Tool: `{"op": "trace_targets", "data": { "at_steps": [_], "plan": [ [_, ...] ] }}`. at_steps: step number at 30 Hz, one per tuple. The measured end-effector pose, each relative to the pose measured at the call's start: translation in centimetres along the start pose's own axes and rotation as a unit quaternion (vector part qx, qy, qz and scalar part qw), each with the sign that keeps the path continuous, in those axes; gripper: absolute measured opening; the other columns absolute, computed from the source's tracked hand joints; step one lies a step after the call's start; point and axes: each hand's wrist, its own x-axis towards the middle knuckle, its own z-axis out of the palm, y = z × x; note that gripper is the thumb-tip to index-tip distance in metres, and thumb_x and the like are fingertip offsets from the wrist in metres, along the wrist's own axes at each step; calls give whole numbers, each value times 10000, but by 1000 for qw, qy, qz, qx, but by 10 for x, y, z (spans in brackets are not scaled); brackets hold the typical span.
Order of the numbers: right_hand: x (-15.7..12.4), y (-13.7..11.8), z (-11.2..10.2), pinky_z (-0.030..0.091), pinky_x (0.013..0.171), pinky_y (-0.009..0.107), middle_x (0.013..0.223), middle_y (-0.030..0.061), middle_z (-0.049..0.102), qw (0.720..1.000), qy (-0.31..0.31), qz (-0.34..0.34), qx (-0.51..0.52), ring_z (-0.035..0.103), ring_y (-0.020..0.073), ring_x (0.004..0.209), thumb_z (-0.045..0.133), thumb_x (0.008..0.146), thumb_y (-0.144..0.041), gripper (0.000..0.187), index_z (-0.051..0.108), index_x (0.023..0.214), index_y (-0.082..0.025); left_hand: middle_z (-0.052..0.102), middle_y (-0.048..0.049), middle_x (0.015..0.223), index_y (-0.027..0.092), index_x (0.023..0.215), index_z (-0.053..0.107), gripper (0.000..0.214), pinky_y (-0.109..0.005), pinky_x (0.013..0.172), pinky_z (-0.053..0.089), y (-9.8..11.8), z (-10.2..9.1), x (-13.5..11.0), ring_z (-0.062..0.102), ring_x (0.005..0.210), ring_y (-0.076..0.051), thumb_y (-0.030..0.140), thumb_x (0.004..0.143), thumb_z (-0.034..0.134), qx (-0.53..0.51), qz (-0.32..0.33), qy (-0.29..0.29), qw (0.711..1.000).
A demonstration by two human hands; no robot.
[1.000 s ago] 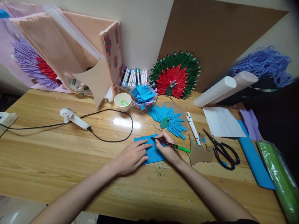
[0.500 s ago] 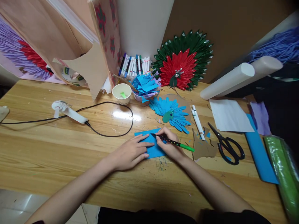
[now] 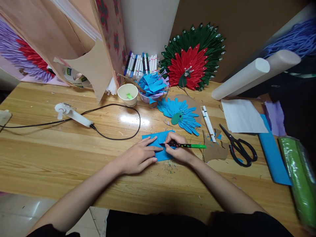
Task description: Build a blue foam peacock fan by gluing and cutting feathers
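A piece of blue paper (image 3: 161, 156) lies flat on the wooden table in front of me. My left hand (image 3: 139, 156) rests on its left part with the fingers spread, pressing it down. In my right hand (image 3: 179, 147) is a marker pen (image 3: 191, 145) with a black patterned barrel and a green end. Its tip touches the paper near my left fingertips. Just beyond the paper lies a blue paper peacock (image 3: 181, 115) with a green body on a round cardboard base.
Black scissors (image 3: 240, 146), cardboard scraps (image 3: 214, 151) and white markers (image 3: 208, 124) lie to the right. A glue gun (image 3: 74, 116) with a looping cord is at left. Behind stand a paper cup (image 3: 127, 94), a bowl of blue strips (image 3: 151, 85) and a green-red peacock (image 3: 192, 59).
The pen has swung from slanting to nearly level, its tip a little lower on the paper. My left hand stays spread on the paper. The whole view has shifted slightly.
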Motion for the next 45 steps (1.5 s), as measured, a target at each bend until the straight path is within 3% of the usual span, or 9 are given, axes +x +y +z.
{"op": "trace_targets", "data": {
  "at_steps": [3, 9, 13, 18, 28, 37, 45],
  "plan": [
    [-1, 4, -2, 342, 533, 257, 597, -19, 476, 999, 9, 0, 31, 447, 132, 569, 530, 701, -217, 122, 445, 614, -206, 548, -14, 1284, 224, 1107, 617, 298, -466, 1109, 203, -1, 1, 0, 231, 1360, -230, 271, 908, 399, 20, 2, -7, 1000],
    [-2, 9, -2, 394, 630, 268, 711, -6, 535, 992, 116, 45, 19, 508, 150, 680, 520, 796, -233, 34, 503, 783, -207, 543, -13, 1290, 212, 1031, 638, 273, -468, 1097, 230, -4, 3, -1, 259, 1349, -233, 281, 909, 403, 46, 10, 3, 999],
    [-1, 4, 0, 397, 633, 266, 737, -2, 549, 995, 96, 27, -19, 520, 151, 685, 530, 802, -240, 37, 515, 801, -206, 508, -20, 1326, 191, 956, 642, 266, -470, 1095, 242, -6, 4, -1, 288, 1335, -237, 294, 910, 401, 75, 19, 8, 997],
    [-1, 2, 0, 382, 617, 261, 731, -1, 539, 994, 102, 6, -46, 513, 148, 674, 518, 776, -197, 49, 483, 743, -206, 496, -22, 1337, 183, 999, 623, 287, -458, 1095, 251, -8, 4, 0, 269, 1343, -237, 292, 923, 369, 100, 19, -8, 995],
    [-3, 7, -3, 298, 526, 242, 582, -42, 399, 996, 92, 17, 1, 393, 116, 553, 483, 690, -129, 151, 380, 610, -206, 497, -31, 1336, 185, 1075, 601, 293, -467, 1101, 237, -11, 6, 0, 240, 1356, -227, 288, 922, 374, 95, 22, -14, 995],
    [-7, 7, -3, 305, 528, 252, 572, -27, 423, 998, 28, -62, -2, 421, 125, 556, 478, 672, -127, 153, 374, 592, -205, 533, -23, 1301, 210, 1134, 593, 308, -476, 1101, 225, -10, 5, 0, 220, 1362, -233, 288, 917, 388, 73, 29, -13, 997],
    [-7, 6, -2, 307, 523, 250, 576, -30, 420, 998, 24, -58, -13, 418, 126, 558, 483, 680, -126, 152, 383, 599, -207, 539, -23, 1294, 216, 1128, 596, 304, -474, 1101, 222, -10, 5, 0, 223, 1362, -230, 286, 916, 390, 64, 29, -9, 998]
  ]
}}
